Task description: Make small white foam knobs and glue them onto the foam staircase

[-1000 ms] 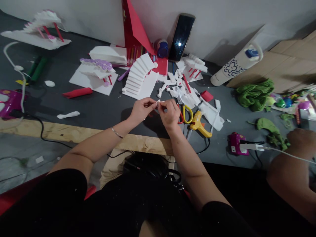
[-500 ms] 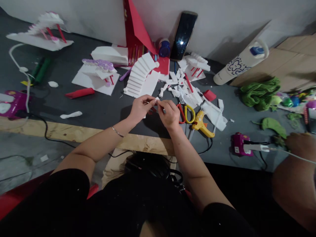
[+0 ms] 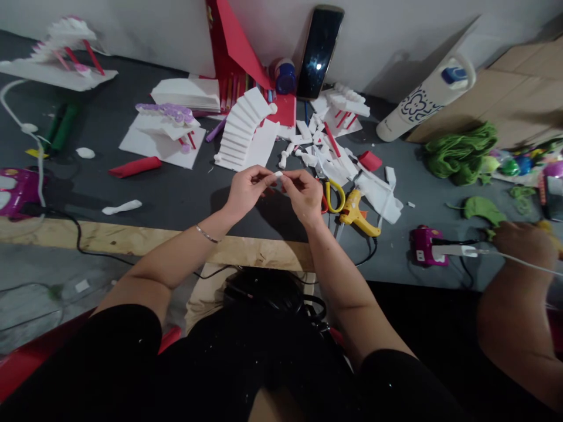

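A small white piece is pinched between the fingertips of my left hand and my right hand, just above the dark table. Both hands have their fingers closed on it. Beyond them lies a curved white stair-like model, with white scraps to its right. Beside my right hand are scissors with a yellow and red handle and a yellow glue gun.
Along the back stand a phone and a leaning white bottle. Small models, a red roll and a white stick lie left. At right are green yarn, a purple power socket and another person's hand.
My fingers have shifted slightly around the white piece, which shows more clearly. The table's contents appear a little higher and further left in view. The other person's hand has moved.
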`<state>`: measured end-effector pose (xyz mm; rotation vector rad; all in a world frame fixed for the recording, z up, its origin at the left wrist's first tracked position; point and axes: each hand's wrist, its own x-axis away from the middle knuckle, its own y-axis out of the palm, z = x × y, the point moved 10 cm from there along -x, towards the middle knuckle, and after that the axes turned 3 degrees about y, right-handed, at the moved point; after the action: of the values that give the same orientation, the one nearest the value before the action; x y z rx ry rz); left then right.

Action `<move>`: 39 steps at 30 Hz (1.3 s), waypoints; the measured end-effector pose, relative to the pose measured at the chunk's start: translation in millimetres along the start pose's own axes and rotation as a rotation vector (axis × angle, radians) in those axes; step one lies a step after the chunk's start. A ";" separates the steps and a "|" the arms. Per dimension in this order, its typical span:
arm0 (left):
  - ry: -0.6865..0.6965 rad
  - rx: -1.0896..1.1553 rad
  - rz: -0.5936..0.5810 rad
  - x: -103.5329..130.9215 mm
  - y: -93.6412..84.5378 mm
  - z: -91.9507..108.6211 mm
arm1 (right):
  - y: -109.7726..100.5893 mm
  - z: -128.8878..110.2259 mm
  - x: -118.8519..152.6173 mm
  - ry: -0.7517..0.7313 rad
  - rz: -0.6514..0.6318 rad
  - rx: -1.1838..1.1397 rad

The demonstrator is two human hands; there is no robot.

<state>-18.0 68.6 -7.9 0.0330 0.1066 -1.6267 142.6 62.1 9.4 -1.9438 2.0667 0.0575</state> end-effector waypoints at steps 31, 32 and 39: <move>-0.047 0.110 0.015 4.5 8.2 -14.0 | 6.4 -26.0 13.4 -0.425 0.059 0.482; -0.029 0.103 0.023 3.4 6.6 -12.1 | 7.1 -25.8 12.7 -0.407 0.042 0.461; 0.064 -0.020 0.006 2.4 3.5 0.1 | -4.4 -25.0 7.2 -0.222 0.059 0.228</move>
<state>-14.6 66.1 -8.1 0.0701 0.1721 -1.6190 141.9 48.9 32.2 -1.6621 1.8954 0.0458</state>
